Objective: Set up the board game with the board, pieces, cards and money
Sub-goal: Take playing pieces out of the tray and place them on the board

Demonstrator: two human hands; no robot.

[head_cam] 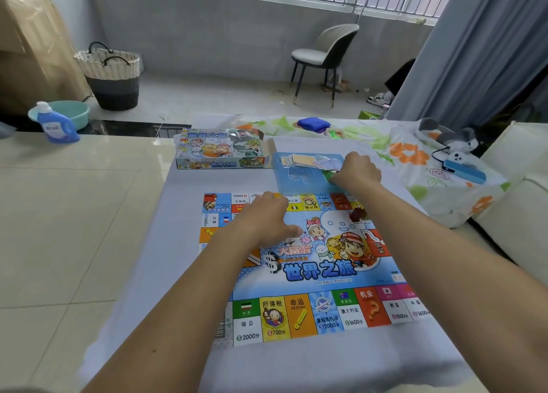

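Tiled floor (74, 214), basket (111, 72), chair (326, 54), detergent bottle (55, 124)

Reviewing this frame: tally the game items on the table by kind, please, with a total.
Game board: 1, laid flat on the table
Game box: 1, beyond the board
Blue tray: 1, holding cards; right hand at it
Card piles in the tray: about 2, blurred
Dark red piece on the board: 1
Total: about 6
The left hand rests on the board.
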